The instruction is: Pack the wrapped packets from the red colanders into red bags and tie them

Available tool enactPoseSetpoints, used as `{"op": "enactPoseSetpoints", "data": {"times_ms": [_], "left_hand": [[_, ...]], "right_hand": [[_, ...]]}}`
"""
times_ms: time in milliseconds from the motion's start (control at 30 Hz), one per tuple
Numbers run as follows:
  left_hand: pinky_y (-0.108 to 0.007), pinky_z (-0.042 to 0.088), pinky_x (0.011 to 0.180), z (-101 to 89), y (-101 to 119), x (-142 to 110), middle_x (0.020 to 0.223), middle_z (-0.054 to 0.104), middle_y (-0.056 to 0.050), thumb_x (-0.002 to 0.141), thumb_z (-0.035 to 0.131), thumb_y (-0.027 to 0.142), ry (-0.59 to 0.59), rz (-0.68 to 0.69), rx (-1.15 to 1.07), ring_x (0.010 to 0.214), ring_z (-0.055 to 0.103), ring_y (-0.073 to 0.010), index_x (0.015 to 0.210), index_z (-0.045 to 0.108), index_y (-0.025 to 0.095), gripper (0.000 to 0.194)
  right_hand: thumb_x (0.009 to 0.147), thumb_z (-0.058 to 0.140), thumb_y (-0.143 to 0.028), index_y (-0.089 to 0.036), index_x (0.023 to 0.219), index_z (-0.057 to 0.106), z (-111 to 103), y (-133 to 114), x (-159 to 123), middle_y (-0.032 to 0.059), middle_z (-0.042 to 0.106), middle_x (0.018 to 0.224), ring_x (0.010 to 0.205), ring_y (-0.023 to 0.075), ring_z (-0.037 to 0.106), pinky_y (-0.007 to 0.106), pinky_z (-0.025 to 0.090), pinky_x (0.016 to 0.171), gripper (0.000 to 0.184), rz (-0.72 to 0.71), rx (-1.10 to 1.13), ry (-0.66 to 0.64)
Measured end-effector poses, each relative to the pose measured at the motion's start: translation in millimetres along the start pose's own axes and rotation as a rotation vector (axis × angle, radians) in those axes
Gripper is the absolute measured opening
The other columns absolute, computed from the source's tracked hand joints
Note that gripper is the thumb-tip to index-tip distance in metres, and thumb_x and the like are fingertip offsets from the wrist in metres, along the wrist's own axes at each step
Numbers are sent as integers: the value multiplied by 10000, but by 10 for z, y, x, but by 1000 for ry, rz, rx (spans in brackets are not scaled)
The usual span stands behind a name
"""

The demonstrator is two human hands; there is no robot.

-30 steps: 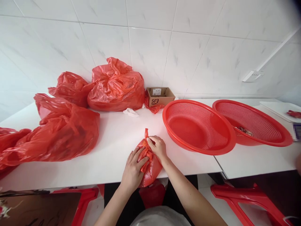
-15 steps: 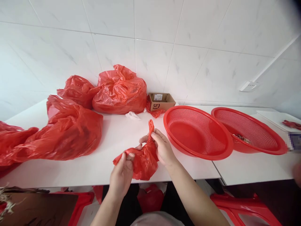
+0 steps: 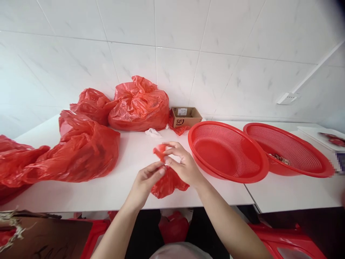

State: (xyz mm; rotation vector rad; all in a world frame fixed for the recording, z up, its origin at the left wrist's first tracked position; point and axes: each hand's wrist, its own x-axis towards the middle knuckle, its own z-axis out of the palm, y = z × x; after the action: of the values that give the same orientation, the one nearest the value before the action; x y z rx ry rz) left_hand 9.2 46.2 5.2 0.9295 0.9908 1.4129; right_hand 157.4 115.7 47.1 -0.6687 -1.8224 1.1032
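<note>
A small red plastic bag (image 3: 170, 182) hangs or rests at the front edge of the white table, its gathered neck between my two hands. My right hand (image 3: 181, 163) is closed on the twisted top of the bag, whose tip sticks out blurred to the left. Just below it, my left hand (image 3: 149, 180) pinches the neck with thumb and forefinger. What the bag holds is hidden. A red perforated basket (image 3: 215, 158) stands to the right of my right hand.
Large stuffed red bags (image 3: 88, 154) cover the table's left side. A small cardboard box (image 3: 183, 122) and white tissue (image 3: 153, 133) lie at the back. Another red basket (image 3: 302, 158) holds a few small pieces. A cardboard carton (image 3: 54, 237) and red stool (image 3: 291, 241) stand below the table.
My left hand has moved up and right from the bag's loose edge to its neck. The bag's top, upright before, now bends left in my right hand.
</note>
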Motion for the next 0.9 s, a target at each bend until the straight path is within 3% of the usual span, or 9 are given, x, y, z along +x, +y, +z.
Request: {"op": "enactPoseSetpoints", "data": {"times_ms": [67,167,233,333,433,533,667,800,900], "left_hand": [[-304,503,743,82,33,35,797,715,-56,738,792,315,-95,-50,112,757,647,-196,935,772,164,249],[-296,490,659,156,40,62,690,701,-53,741,778,367,-90,-34,140,667,635,-199,783,768,146,225],[-284,481,639,152,30,71,636,670,-33,751,759,409,-25,-4,101,629,609,-178,693,738,154,263],[-256,467,647,106,4,81,590,606,-5,758,748,429,72,40,55,614,564,-139,602,688,158,319],[-251,471,693,88,-24,83,579,573,13,776,736,412,126,54,45,643,564,-135,777,750,162,250],[-280,494,731,95,-30,68,650,639,-13,805,710,390,133,39,68,703,608,-166,872,765,170,236],[-351,522,817,33,22,41,886,730,-72,796,723,358,66,27,108,867,662,-236,940,767,201,217],[-349,514,876,-80,89,27,971,733,-63,742,778,328,27,60,151,951,655,-236,897,781,234,181],[-322,479,936,-105,123,9,977,722,-65,720,803,264,-4,136,280,1021,616,-221,842,797,240,125]], "right_hand": [[890,623,-323,-263,900,733,-4,-83,45,34,524,1392,1313,236,472,447,389,1076,126,-24,-124,-109],[927,576,-378,-252,924,740,0,-59,68,52,624,1249,1174,216,583,403,458,993,206,-3,-147,-167],[970,493,-388,-242,973,708,-9,3,53,36,682,1023,981,174,641,341,490,896,260,20,-169,-147],[977,461,-369,-240,993,625,-53,57,30,-30,596,728,679,128,574,258,456,661,209,88,-205,-84],[960,486,-364,-244,987,542,-93,-11,17,-75,450,605,506,100,405,226,332,510,135,105,-126,47],[947,512,-378,-251,972,519,-60,-183,-61,-88,388,559,468,95,357,223,301,486,130,100,-52,133],[942,532,-385,-248,962,541,66,-324,-304,-82,412,551,482,95,410,220,334,492,138,134,45,92],[943,533,-373,-256,982,488,67,-176,-494,-79,483,580,479,97,418,223,344,493,131,217,116,91],[932,532,-323,-266,1007,489,-43,-16,-529,-79,460,577,498,113,419,242,357,516,104,259,-40,55]]}}
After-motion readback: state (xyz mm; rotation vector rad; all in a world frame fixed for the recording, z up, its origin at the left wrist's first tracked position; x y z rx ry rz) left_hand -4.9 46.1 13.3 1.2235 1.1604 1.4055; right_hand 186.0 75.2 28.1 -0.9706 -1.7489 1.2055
